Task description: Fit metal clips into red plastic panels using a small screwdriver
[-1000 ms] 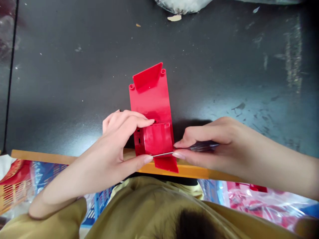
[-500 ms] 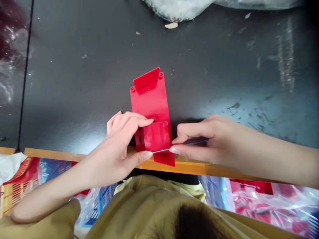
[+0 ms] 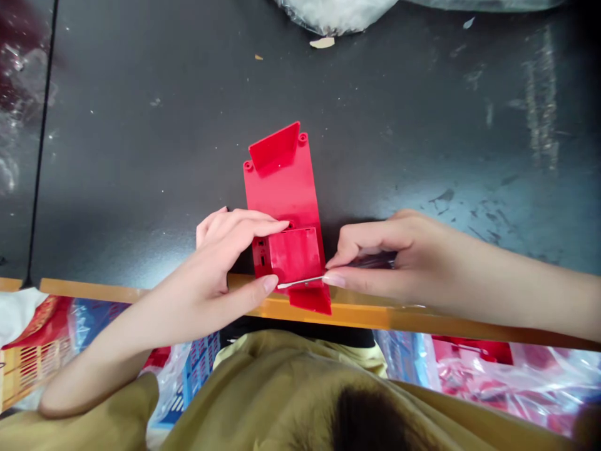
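A red plastic part (image 3: pixel 282 191) lies on the table at its front edge, with an upright flap at the far end and a raised box (image 3: pixel 295 254) at the near end. My left hand (image 3: pixel 230 260) grips the box from the left, fingertips on its far side and thumb at its near left corner. In my right hand (image 3: pixel 375 250) is a thin metal tool (image 3: pixel 303 282), pinched between thumb and forefinger. Its shaft lies along the box's near edge, its pale tip beside my left thumb. The handle, dark and partly see-through, is mostly hidden in the palm.
The dark table (image 3: pixel 154 156) has an orange front edge (image 3: pixel 375 313). At the back lies a clear plastic bag (image 3: pixel 338 12) with a pale scrap (image 3: pixel 322 42) beside it. Below the edge are a blue crate (image 3: pixel 200 369), a yellow basket (image 3: pixel 32 366) and bagged red parts (image 3: pixel 498 376).
The tool's tip has shifted left along the box's near edge and now shows clear of my left thumb. That thumb has drawn back slightly left and up. The red part stays in place.
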Available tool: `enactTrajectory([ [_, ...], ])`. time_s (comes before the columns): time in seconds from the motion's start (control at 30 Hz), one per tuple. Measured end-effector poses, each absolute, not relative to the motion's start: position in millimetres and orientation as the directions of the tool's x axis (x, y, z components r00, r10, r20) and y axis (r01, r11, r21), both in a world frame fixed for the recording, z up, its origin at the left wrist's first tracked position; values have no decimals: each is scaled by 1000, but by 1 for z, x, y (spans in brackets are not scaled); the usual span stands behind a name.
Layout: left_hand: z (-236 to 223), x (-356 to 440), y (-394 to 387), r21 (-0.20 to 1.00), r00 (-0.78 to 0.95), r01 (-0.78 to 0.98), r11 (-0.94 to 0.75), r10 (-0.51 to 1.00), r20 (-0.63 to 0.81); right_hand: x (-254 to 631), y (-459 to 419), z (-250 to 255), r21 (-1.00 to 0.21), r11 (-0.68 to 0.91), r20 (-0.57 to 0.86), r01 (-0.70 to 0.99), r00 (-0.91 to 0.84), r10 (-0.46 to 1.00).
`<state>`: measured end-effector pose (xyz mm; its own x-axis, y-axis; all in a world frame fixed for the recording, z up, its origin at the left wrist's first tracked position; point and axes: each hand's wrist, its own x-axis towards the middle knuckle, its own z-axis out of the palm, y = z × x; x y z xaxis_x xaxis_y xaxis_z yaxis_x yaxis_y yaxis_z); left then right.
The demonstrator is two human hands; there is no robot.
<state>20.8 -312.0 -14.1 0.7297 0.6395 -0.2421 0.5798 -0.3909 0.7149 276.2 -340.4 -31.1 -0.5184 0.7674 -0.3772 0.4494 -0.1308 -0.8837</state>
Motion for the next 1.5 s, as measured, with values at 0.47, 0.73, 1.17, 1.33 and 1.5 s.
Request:
enactTrajectory([
  [0.47,-18,23,-314,705,707,590,-394,675,-214,272,-343,-31,-847,-14,-309,531,-471,826],
  [0.73,-11,26,-309,680,702,626,-382,656,-278,272,-342,-30,-836,-64,-379,545,-488,786],
  [1.17,-3,34,-302,591,639,723,-358,672,-375,266,-353,-33,-803,11,-299,596,-418,858],
  [1.33,-6,25,-294,651,708,655,-384,612,-351,267,-349,-32,-830,-94,-376,550,-427,822],
  [1.5,-17,14,-308,775,648,536,-335,751,-124,273,-349,-33,-885,-257,-406,388,-375,833],
])
